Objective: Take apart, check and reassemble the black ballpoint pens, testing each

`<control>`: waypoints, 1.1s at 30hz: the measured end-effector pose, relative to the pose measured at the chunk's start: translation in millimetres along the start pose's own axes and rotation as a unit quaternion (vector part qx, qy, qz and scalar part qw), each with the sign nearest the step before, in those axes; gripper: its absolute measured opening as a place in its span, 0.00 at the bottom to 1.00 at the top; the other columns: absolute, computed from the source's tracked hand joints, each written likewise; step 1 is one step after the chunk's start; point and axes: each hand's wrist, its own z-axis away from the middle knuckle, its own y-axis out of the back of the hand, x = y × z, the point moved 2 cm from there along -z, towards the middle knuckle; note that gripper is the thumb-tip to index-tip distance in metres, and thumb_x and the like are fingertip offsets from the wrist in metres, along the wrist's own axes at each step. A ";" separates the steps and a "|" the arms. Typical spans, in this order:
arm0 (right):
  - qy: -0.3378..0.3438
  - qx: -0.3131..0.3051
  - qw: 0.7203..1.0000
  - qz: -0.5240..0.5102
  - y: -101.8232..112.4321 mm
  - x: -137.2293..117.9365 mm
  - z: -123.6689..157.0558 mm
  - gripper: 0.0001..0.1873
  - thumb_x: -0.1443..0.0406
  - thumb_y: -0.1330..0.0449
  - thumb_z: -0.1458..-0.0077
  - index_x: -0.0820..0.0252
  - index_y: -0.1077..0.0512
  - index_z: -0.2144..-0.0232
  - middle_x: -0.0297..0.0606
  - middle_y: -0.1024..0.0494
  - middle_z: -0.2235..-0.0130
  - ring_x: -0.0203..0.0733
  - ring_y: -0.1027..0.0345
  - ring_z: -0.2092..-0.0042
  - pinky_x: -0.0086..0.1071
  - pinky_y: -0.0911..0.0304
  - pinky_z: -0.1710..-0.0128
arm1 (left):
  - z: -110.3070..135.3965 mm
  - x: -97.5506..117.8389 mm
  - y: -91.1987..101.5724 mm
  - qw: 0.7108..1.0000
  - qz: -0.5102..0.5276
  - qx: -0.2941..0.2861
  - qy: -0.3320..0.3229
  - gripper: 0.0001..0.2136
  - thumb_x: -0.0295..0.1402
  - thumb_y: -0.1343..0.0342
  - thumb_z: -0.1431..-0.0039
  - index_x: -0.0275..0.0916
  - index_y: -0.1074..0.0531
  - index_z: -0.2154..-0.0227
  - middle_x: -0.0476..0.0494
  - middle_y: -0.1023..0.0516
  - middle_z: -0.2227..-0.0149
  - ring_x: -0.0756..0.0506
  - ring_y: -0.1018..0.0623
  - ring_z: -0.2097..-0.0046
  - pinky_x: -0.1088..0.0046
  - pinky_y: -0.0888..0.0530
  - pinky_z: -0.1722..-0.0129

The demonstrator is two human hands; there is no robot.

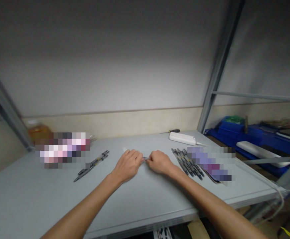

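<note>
My left hand and my right hand are closed close together over the middle of the table. Both grip one slim pen, of which only a short silver-grey stretch shows between the fists. Left of my left hand, a few grey pens lie slanted side by side on the tabletop. To the right of my right hand, several similar grey and black pens form a row.
On the grey table, a white power strip lies at the back right near a screwdriver. Blurred-out items flank the pens, and an amber-filled jar stands back left. Metal posts rise at the table's edges; blue bins are beyond.
</note>
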 end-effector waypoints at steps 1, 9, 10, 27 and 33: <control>0.005 0.016 1.000 0.019 -0.7 -1.0 1.3 0.19 0.58 0.52 0.45 0.63 0.25 0.67 0.52 0.23 0.65 0.49 0.29 0.63 0.33 0.41 0.69 | 0.6 -0.5 -1.9 1.000 0.014 -0.004 0.006 0.15 0.33 0.65 0.36 0.37 0.34 0.71 0.41 0.29 0.71 0.44 0.31 0.67 0.68 0.39 0.66; 0.048 0.083 0.990 0.103 -3.8 -1.1 7.7 0.26 0.62 0.63 0.38 0.64 0.26 0.65 0.53 0.23 0.68 0.49 0.28 0.64 0.35 0.41 0.67 | 2.6 -2.9 -17.8 0.974 0.199 -0.035 0.100 0.17 0.35 0.65 0.37 0.38 0.35 0.75 0.47 0.32 0.80 0.49 0.33 0.76 0.73 0.42 0.74; 0.054 0.091 0.989 0.106 -3.6 -1.0 7.4 0.25 0.62 0.63 0.38 0.63 0.26 0.65 0.52 0.23 0.68 0.49 0.28 0.64 0.35 0.41 0.67 | 2.0 -2.8 -18.7 0.965 0.236 -0.038 0.109 0.19 0.37 0.66 0.37 0.38 0.35 0.77 0.49 0.33 0.81 0.49 0.34 0.77 0.73 0.42 0.74; -0.005 0.098 0.991 0.087 -4.3 13.7 6.3 0.25 0.58 0.62 0.38 0.61 0.27 0.64 0.50 0.23 0.68 0.47 0.28 0.63 0.32 0.43 0.68 | 3.1 -13.3 -9.4 0.935 0.322 0.056 0.136 0.17 0.36 0.62 0.39 0.37 0.33 0.78 0.48 0.32 0.78 0.49 0.33 0.73 0.73 0.38 0.70; 0.009 0.108 0.990 0.090 -8.5 15.2 5.3 0.22 0.58 0.59 0.39 0.60 0.28 0.64 0.47 0.23 0.68 0.46 0.29 0.64 0.30 0.44 0.69 | 4.7 -15.0 -14.1 0.883 0.422 0.014 0.204 0.20 0.42 0.62 0.39 0.36 0.33 0.77 0.53 0.37 0.82 0.52 0.36 0.78 0.76 0.40 0.76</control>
